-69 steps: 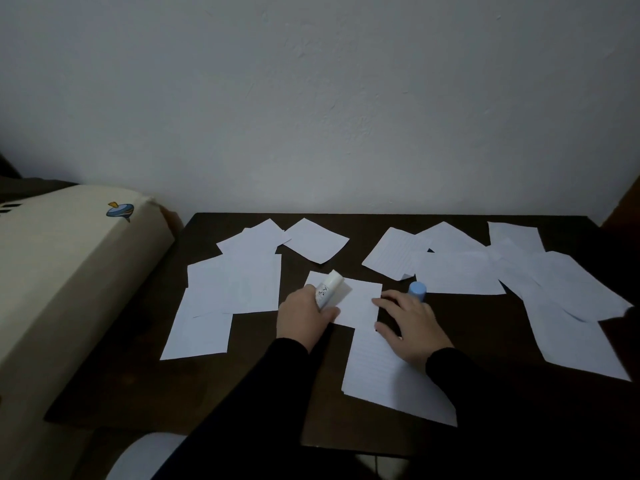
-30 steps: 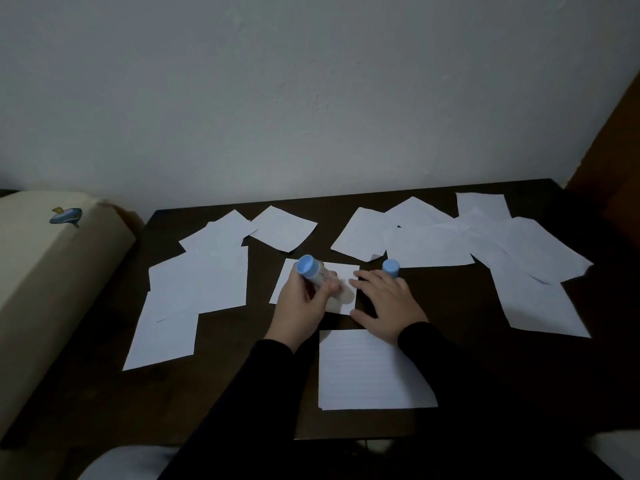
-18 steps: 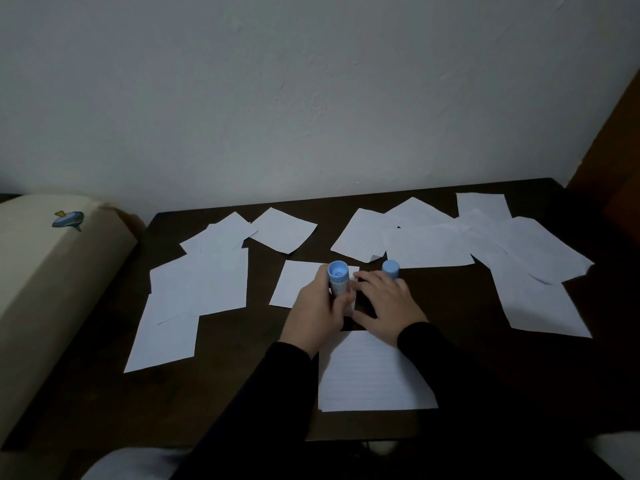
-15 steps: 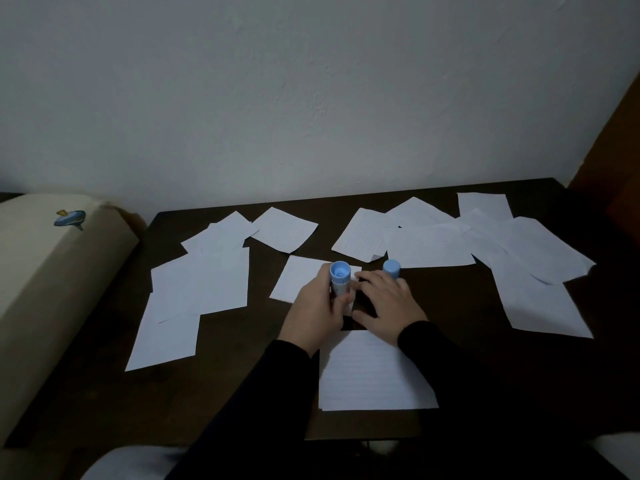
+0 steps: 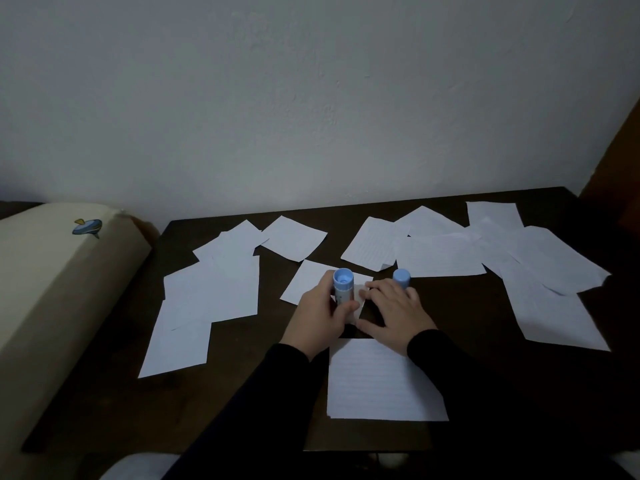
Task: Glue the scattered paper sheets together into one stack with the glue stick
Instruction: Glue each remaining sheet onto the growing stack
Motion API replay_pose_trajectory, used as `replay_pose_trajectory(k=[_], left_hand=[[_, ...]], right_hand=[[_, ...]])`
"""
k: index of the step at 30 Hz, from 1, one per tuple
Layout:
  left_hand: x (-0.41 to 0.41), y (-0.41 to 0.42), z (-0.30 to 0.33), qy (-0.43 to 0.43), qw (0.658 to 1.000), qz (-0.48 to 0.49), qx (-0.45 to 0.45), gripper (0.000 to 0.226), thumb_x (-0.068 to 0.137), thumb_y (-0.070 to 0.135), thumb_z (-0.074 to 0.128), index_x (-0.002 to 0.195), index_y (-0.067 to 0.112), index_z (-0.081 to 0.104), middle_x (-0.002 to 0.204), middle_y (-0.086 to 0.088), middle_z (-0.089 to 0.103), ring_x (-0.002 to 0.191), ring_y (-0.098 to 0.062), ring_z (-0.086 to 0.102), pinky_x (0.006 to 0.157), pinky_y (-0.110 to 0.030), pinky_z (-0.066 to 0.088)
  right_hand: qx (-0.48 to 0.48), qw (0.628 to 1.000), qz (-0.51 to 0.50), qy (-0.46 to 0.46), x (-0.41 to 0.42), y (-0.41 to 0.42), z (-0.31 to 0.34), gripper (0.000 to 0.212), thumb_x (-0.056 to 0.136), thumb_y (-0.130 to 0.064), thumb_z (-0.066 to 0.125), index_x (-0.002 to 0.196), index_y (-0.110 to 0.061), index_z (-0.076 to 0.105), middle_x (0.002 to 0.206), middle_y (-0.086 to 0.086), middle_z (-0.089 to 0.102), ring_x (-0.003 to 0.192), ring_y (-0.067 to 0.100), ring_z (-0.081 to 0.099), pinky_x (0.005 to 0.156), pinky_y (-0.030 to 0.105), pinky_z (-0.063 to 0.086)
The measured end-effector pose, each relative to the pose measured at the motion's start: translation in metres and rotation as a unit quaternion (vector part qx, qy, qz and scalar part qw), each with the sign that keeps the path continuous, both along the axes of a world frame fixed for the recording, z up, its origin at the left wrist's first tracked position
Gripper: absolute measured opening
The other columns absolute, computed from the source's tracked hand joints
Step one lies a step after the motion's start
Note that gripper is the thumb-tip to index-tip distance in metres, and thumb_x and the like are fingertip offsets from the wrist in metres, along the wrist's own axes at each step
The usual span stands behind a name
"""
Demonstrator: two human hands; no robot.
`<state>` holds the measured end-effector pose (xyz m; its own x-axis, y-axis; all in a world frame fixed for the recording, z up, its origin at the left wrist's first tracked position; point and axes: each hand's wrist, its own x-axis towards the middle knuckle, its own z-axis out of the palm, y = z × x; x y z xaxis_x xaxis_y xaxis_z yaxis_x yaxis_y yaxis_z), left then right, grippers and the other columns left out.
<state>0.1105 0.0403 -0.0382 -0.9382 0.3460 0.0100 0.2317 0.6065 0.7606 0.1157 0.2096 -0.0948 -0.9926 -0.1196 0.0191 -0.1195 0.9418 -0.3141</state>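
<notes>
My left hand (image 5: pixel 320 318) grips the white glue stick (image 5: pixel 343 288), held upright with its blue end up and its lower end on a small white sheet (image 5: pixel 313 280) at mid-table. My right hand (image 5: pixel 398 311) lies flat, fingers spread, touching that sheet's right edge. The blue cap (image 5: pixel 401 278) stands on the table just beyond my right fingers. A lined sheet (image 5: pixel 377 386) lies near the front edge under my forearms. Several more white sheets lie scattered left (image 5: pixel 214 296) and right (image 5: pixel 550 289).
The dark wooden table (image 5: pixel 114 393) stands against a white wall. A cream padded piece of furniture (image 5: pixel 45 299) with a small blue sticker (image 5: pixel 86 227) sits along the table's left side. A brown surface (image 5: pixel 620 174) rises at the far right.
The glue stick turned over in my left hand, from lying tilted with white tip up to upright with blue end up on the small sheet. The camera shifted right; my right hand stayed beside the cap.
</notes>
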Motion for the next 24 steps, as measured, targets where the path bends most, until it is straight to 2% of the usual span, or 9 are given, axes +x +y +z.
replay_pose_trajectory(k=[6,9,11,13,16,20,24], left_hand=[[-0.004,-0.005,0.003,0.0,1.0,-0.004,-0.01,0.04,0.094,0.027,0.06,0.13,0.025,0.042,0.1,0.011,0.057,0.083,0.0,0.057,0.07,-0.01,0.043],[-0.009,-0.011,0.008,0.013,1.0,-0.002,-0.028,0.041,0.095,0.027,0.059,0.132,0.023,0.043,0.107,0.008,0.059,0.086,-0.002,0.055,0.076,-0.011,0.041],[-0.013,-0.018,0.01,0.001,0.999,0.01,-0.037,0.045,0.095,0.027,0.058,0.136,0.023,0.042,0.119,0.004,0.06,0.099,-0.006,0.055,0.088,-0.019,0.042],[-0.018,-0.025,0.012,-0.015,0.999,0.023,-0.042,0.048,0.095,0.027,0.058,0.139,0.023,0.04,0.129,0.003,0.057,0.11,-0.008,0.052,0.094,-0.024,0.04],[-0.023,-0.035,0.011,-0.026,0.998,0.043,-0.043,0.049,0.095,0.027,0.058,0.14,0.024,0.038,0.134,0.002,0.054,0.113,-0.008,0.05,0.096,-0.026,0.04],[-0.029,-0.047,0.01,-0.023,0.996,0.078,-0.045,0.05,0.095,0.026,0.058,0.14,0.024,0.036,0.137,0.001,0.052,0.124,-0.018,0.05,0.1,-0.029,0.04],[-0.031,-0.052,0.011,-0.01,0.993,0.106,-0.053,0.048,0.096,0.025,0.058,0.138,0.021,0.037,0.137,-0.001,0.053,0.123,-0.021,0.052,0.102,-0.032,0.041]], right_hand=[[0.003,0.999,-0.031,0.015,-0.001,-0.011,0.004,0.049,0.085,-0.053,0.053,0.127,-0.029,0.045,0.131,-0.007,0.039,0.128,0.012,0.03,0.107,0.04,0.02],[0.015,0.999,-0.042,0.018,-0.003,-0.014,0.008,0.048,0.083,-0.05,0.055,0.124,-0.028,0.046,0.125,-0.007,0.04,0.124,0.013,0.032,0.104,0.039,0.022],[0.018,0.999,-0.045,0.02,-0.003,-0.015,0.007,0.049,0.082,-0.051,0.055,0.124,-0.028,0.045,0.126,-0.007,0.04,0.125,0.013,0.031,0.104,0.038,0.022],[0.026,0.998,-0.046,0.027,-0.001,-0.015,0.004,0.05,0.084,-0.052,0.052,0.128,-0.028,0.044,0.128,-0.007,0.039,0.127,0.012,0.029,0.105,0.038,0.021],[0.032,0.998,-0.046,0.032,0.002,-0.016,0.0,0.053,0.086,-0.052,0.049,0.132,-0.028,0.042,0.134,-0.007,0.038,0.13,0.013,0.027,0.108,0.04,0.019],[0.029,0.998,-0.042,0.021,0.002,-0.015,0.002,0.054,0.088,-0.052,0.048,0.136,-0.028,0.04,0.139,-0.008,0.035,0.134,0.012,0.023,0.111,0.041,0.016],[0.027,0.999,-0.042,0.014,0.003,-0.016,0.004,0.055,0.088,-0.051,0.048,0.137,-0.028,0.039,0.141,-0.008,0.033,0.135,0.013,0.022,0.112,0.042,0.015]])
